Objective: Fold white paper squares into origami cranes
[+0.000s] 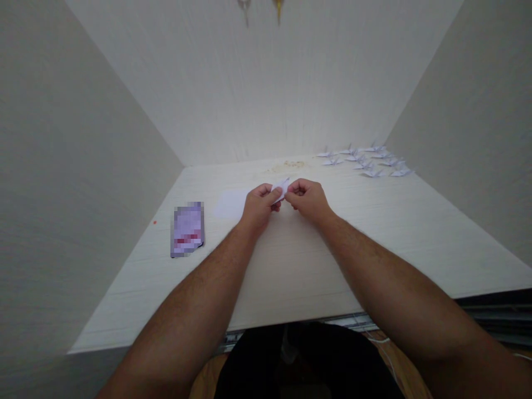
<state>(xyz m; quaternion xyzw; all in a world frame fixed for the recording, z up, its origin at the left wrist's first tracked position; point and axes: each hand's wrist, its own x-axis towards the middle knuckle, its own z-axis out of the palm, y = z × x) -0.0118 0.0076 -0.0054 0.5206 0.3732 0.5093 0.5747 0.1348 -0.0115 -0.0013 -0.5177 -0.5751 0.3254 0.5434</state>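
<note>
Both my hands meet over the middle of the white table. My left hand and my right hand pinch a small folded piece of white paper between their fingertips, holding it just above the tabletop. The fingers of both hands are curled closed around the paper. A flat white sheet of paper lies on the table just left of my left hand.
Several folded white paper cranes stand in a group at the back right of the table. A small blurred card or packet lies at the left. A faint stain marks the table's far edge. Walls enclose three sides.
</note>
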